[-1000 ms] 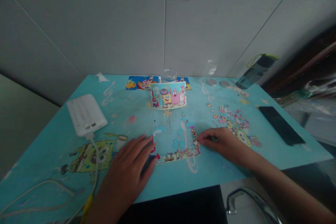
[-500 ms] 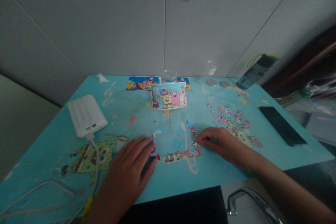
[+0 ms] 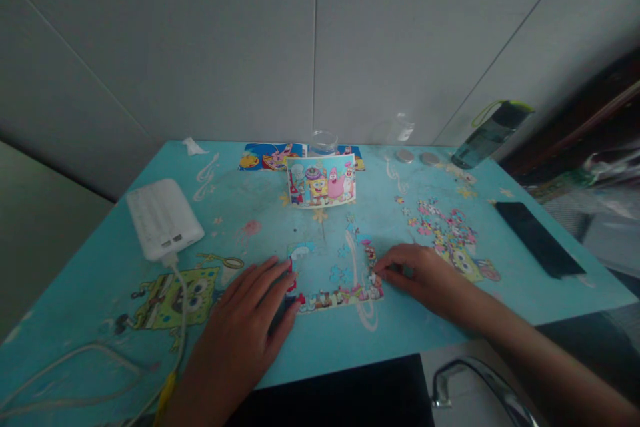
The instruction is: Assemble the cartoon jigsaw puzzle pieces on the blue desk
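Observation:
A partly joined jigsaw puzzle point(image 3: 336, 298) lies on the blue table, its pieces forming a border along the left, bottom and right. My left hand point(image 3: 257, 310) rests flat at its left side, fingers stretched out and tips touching the left border pieces. At the right border my right hand point(image 3: 407, 270) pinches a small puzzle piece between thumb and forefinger, mostly hidden by the fingertips. A few light-blue pieces point(image 3: 341, 274) lie inside the border. Behind it a picture card point(image 3: 323, 182) of cartoon figures stands propped up.
Loose puzzle pieces point(image 3: 447, 223) lie heaped at the right, near a black phone-like slab point(image 3: 537, 238). A water bottle point(image 3: 493, 135), round lids point(image 3: 405, 156) and a clear jar point(image 3: 323, 142) are at the back. A white power bank point(image 3: 165, 219) with a cable point(image 3: 184, 307) sits left.
Hardly anything differs. My right hand stays at the right border with only a slight finger movement, and the view has shifted a little.

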